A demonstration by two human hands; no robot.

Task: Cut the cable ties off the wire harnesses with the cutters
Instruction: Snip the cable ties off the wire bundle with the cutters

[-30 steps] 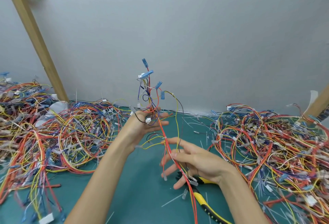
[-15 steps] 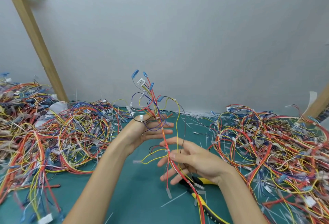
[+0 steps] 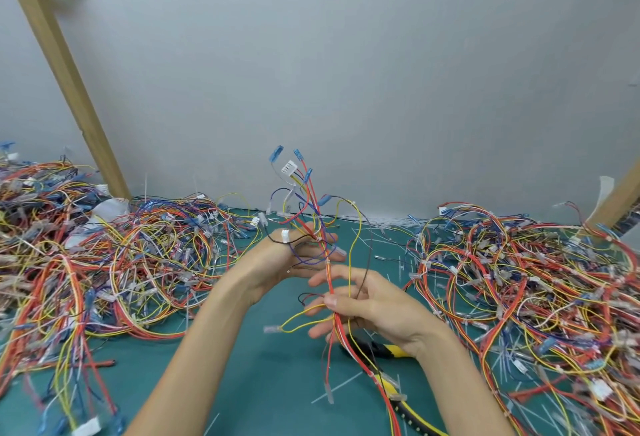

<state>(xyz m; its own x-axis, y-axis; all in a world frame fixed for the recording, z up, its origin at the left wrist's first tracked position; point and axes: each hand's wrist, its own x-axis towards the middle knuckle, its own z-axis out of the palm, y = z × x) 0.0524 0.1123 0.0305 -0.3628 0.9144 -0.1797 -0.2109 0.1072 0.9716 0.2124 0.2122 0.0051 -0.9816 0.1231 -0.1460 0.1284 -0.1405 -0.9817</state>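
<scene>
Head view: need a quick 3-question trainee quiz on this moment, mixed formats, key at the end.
1. True or false: the right hand holds the cutters.
2. Which thing do the left hand and the right hand both hold? A) one wire harness B) a loose cable tie C) the wooden post
3. Fill in: the cutters lie on the green ___, partly under the right hand.
Key: 1 false; 2 A; 3 mat.
</scene>
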